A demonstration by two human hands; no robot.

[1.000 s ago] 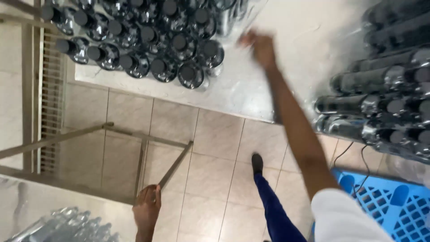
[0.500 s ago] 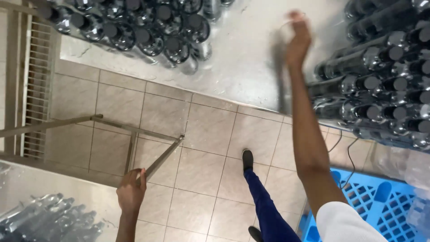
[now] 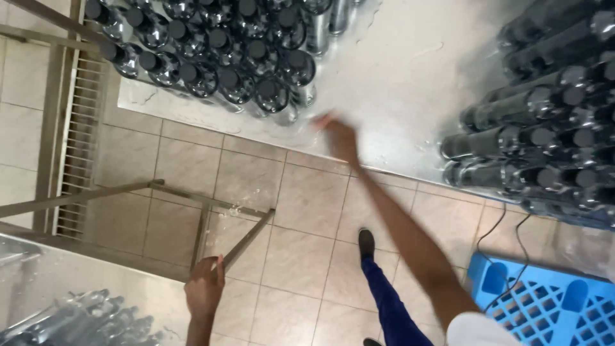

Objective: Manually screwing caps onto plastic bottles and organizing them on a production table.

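Observation:
My right hand [image 3: 337,136] reaches out over the wet steel table [image 3: 397,77], blurred, with nothing in it. It is just right of a cluster of upright dark-capped glass bottles [image 3: 243,64], close to the nearest ones. A second stack of bottles lying on their sides [image 3: 544,141] sits at the table's right. My left hand [image 3: 205,289] is low in the view, curled on the lower end of a slanted bar of a metal frame [image 3: 246,238] above the tiled floor.
More clear bottles [image 3: 77,320] lie on a steel surface at bottom left. A blue plastic crate [image 3: 544,301] stands on the floor at bottom right, with a black cable [image 3: 496,224] beside it. A floor drain grate [image 3: 77,141] runs along the left. My leg and shoe [image 3: 366,245] are below the table edge.
My right hand has swung left across the table, from the stacked bottles on the right toward the upright cluster. My left hand stays on the frame bar.

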